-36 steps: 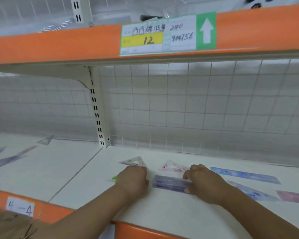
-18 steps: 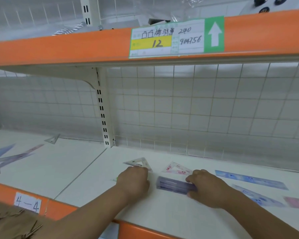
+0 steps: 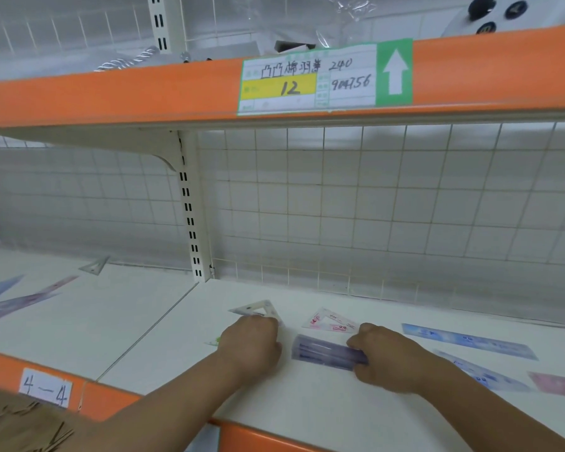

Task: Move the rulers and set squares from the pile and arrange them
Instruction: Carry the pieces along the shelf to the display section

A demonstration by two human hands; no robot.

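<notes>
Down on the white shelf (image 3: pixel 307 402), right at the front, the right hand (image 3: pixel 385 357) is pinching the right end of a purple see-through plastic ruler (image 3: pixel 323 350), with thumb and fingers closing round it. The ruler is lying flat on the shelf and pointing off to the left. Could be a couple stacked together, honestly can't tell.

The left hand (image 3: pixel 252 347) is sitting knuckles-up just left of that ruler. Its fingers are curling under, so I can't tell whether it's gripping anything. A little green sliver (image 3: pixel 214 340) is poking out from under its left side.

Right past the left hand's fingers, a clear greyish plastic set square (image 3: pixel 258 309) is lying flat. A pink-and-white set square (image 3: pixel 331 322) is sitting beside it, just behind the purple ruler.

Going further right, a long light blue ruler (image 3: pixel 467 340) is lying toward the back. A second blue patterned ruler (image 3: pixel 490 376) is running partly behind the right forearm, and a pink ruler (image 3: pixel 558 384) is sitting at the far edge.

Over in the left bay, past the slotted white upright (image 3: pixel 193 223), a loose pile of purple and blue rulers (image 3: pixel 13 301) is lying fanned out. A small clear set square (image 3: pixel 95 265) is sitting apart behind it.

A handwritten "4—4" tag (image 3: pixel 44 386) is sticking to the orange shelf edge.
</notes>
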